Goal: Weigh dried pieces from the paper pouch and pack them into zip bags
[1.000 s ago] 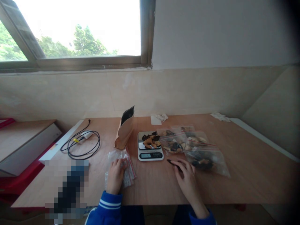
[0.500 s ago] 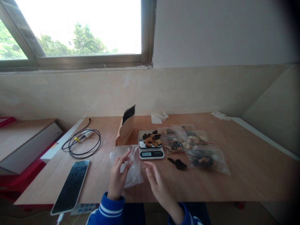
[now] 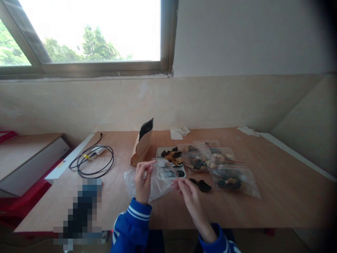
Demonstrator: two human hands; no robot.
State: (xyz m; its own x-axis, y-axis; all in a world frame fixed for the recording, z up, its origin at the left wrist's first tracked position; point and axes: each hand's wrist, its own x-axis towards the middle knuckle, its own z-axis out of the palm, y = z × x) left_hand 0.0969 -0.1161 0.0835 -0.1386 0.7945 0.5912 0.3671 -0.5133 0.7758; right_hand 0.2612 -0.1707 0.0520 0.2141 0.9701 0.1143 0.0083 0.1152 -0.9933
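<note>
Clear zip bag [image 3: 162, 181] is spanning the space above the tabletop [image 3: 263, 214], partly hiding the digital scale [image 3: 182, 174], as the left hand [image 3: 143, 180] is pinching its far-left edge and the right hand [image 3: 190, 196] its red-lined right side, with dried fungus [image 3: 172, 157] lying on the scale and in packed bags [image 3: 247, 181] farther right.

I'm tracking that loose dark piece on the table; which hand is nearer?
Right. The right hand is just left of the dark piece; the left hand is farther left.
</note>
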